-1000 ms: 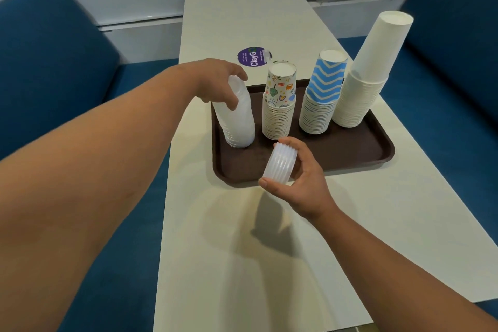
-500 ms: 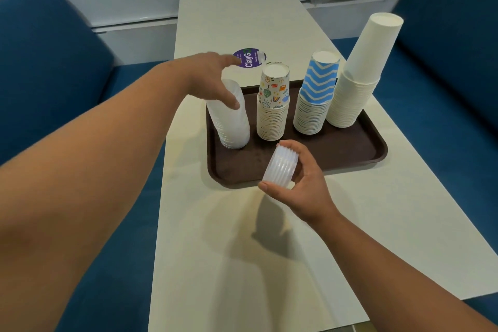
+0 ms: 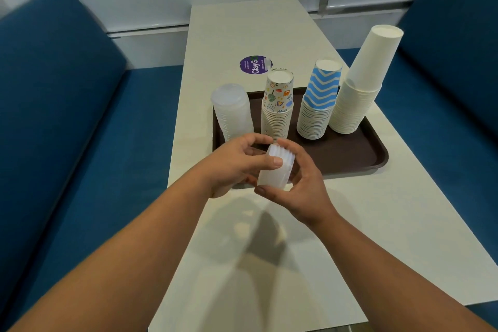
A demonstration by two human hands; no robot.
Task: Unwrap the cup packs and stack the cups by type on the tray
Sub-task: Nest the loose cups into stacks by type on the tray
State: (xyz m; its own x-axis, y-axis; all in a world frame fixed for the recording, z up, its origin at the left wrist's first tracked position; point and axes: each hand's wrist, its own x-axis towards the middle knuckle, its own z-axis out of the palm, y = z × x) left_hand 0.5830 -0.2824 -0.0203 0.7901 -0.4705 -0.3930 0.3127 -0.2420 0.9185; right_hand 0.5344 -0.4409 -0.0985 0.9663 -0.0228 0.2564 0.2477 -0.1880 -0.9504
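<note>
A brown tray (image 3: 350, 155) carries four upside-down cup stacks: translucent plastic cups (image 3: 232, 112) at the left, floral paper cups (image 3: 277, 105), blue zigzag cups (image 3: 319, 101) and tall plain white cups (image 3: 362, 83) at the right. Over the tray's near edge both hands hold a short stack of translucent plastic cups (image 3: 273, 170). My left hand (image 3: 237, 163) grips it from the left with the thumb across its side. My right hand (image 3: 299, 183) cups it from the right and below.
The cream table (image 3: 269, 35) is narrow, with blue bench seats on both sides. A round purple sticker (image 3: 253, 65) lies on the table behind the tray. A white wall closes the far end.
My left hand left the top of the plastic stack on the tray and came back to grip the short stack in my right hand. The view shifted slightly.
</note>
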